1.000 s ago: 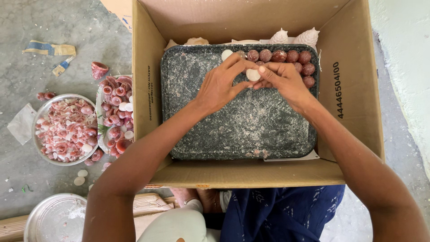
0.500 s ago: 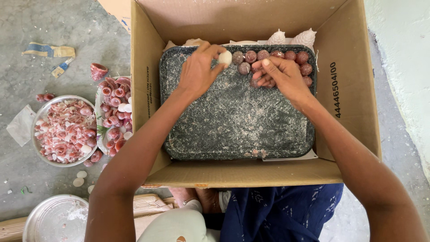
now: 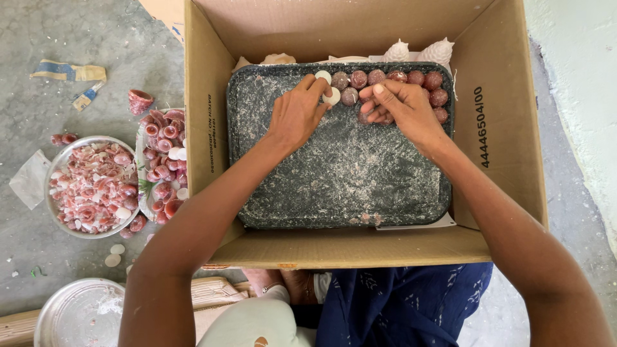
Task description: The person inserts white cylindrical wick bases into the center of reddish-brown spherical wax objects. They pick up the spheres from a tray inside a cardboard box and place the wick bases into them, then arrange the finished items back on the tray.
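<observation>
Small round white discs [image 3: 331, 96] sit pinched in the left hand [image 3: 297, 114] fingertips; the right hand [image 3: 402, 106], fingers curled, could bump the reddish-brown balls [image 3: 398, 77] crooked.

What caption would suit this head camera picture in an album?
Both hands, left hand and right hand, set small white discs beside reddish balls on a dusty dark tray inside a cardboard box.

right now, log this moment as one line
left hand: fingertips on white discs | right hand: on reddish balls | dark tray inside cardboard box | bowl of pink pieces on floor
</observation>
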